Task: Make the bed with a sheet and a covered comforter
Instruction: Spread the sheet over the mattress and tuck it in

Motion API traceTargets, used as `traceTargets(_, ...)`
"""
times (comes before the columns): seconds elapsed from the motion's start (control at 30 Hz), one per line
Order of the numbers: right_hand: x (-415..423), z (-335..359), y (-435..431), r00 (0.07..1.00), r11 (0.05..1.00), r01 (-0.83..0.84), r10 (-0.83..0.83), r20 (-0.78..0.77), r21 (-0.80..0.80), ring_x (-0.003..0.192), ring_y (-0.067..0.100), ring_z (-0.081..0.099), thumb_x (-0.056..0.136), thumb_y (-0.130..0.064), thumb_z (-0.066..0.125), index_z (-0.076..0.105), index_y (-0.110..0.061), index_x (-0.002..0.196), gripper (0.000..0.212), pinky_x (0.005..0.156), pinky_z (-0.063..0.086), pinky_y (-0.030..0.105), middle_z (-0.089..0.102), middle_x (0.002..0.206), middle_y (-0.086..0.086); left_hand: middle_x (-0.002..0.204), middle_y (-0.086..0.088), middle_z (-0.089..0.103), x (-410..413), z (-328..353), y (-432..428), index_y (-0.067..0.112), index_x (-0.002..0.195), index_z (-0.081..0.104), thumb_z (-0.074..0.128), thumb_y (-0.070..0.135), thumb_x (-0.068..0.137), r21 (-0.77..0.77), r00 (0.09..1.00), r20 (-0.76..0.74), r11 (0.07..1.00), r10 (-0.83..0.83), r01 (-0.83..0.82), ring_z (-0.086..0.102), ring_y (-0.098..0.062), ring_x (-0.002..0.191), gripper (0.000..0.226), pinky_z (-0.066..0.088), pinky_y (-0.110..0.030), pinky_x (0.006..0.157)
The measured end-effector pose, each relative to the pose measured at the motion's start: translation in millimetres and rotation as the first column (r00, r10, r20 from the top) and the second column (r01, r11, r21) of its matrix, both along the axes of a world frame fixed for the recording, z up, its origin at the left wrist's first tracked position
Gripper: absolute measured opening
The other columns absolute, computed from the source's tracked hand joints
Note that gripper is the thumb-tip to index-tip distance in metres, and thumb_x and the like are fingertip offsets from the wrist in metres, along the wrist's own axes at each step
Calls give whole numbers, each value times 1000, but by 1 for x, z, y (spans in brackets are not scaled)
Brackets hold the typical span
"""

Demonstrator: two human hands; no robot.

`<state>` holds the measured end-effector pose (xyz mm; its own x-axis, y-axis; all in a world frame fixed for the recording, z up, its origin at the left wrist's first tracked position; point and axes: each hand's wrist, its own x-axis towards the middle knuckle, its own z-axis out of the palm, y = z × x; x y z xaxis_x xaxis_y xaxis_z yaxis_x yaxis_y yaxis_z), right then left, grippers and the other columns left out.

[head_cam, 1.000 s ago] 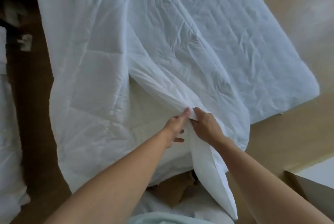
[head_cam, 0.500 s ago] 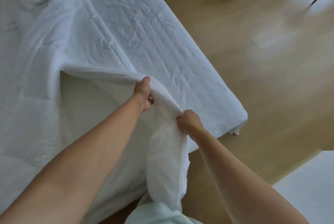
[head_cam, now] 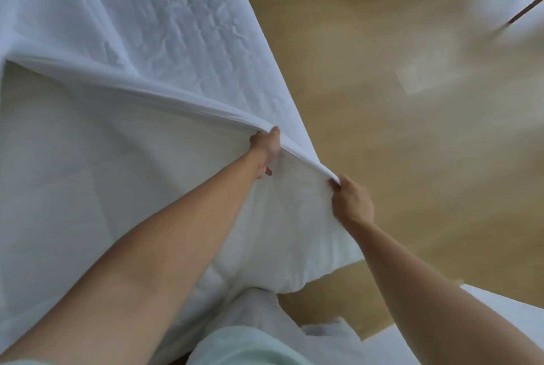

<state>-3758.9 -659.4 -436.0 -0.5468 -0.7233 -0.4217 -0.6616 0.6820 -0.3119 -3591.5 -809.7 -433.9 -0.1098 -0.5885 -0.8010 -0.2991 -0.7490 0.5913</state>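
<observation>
Cover (head_cam: 176,41) edge is being held up off comforter (head_cam: 132,182) at frame centre, gripped by left hand (head_cam: 265,147) and pinched by right hand (head_cam: 351,202) at its 4 o'clock, so covering is being judged underway, with corner alignment being called for next.

One left hand (head_cam: 264,148), one right hand (head_cam: 351,202), one white cover (head_cam: 176,26), one comforter (head_cam: 117,173).

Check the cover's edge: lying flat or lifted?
Lifted: the left hand and right hand pinch the cover edge, raised off the comforter beneath.
</observation>
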Motion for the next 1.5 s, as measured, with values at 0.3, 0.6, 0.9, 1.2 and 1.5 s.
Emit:
traceTargets(0.3,-21,-31,-76,911,956,-294,280,301,1,117,29,57,83,-66,63,38,-16,142,81,81,46,36,60,131,5,137,-12,41,-70,-41,-48,5,143,40,33,51,96,11,988,148,999,49,-51,54,-34,114,66,53,-53,95)
traceTargets(0.6,-110,-96,-131,862,894,-385,260,435,228,81,33,58,102,-29,49,59,-4,83,33,67,41,33,55,73,5,141,-20,49,-132,-75,-39,-3,143,42,34,47,104,145,944,329,989,-34,-15,53,-35,125,64,46,-44,106)
traceTargets(0.9,-135,-64,-190,557,572,-812,699,449,118,111,25,59,100,-33,46,57,-18,122,29,81,48,34,62,119,1,85,-14,65,-157,-38,-52,14,77,59,46,49,97,27,813,582,999,1,-21,64,-30,86,42,41,-32,65)
traceTargets(1.2,-115,56,-374,240,232,-968,968,-79,-94,102,22,58,101,-34,44,62,-24,121,28,82,46,33,63,112,-1,87,8,57,-112,59,-124,22,93,61,54,41,97,-351,578,791,923,201,159,60,-19,77,20,41,-29,67)
traceTargets(1.5,-42,82,-570,20,17,-1000,991,-134,-22,104,18,59,101,-37,44,63,-26,119,29,90,45,31,63,114,-4,98,10,61,-49,53,-280,28,100,61,50,43,97,-288,642,733,958,225,-7,65,-10,92,19,52,-26,80)
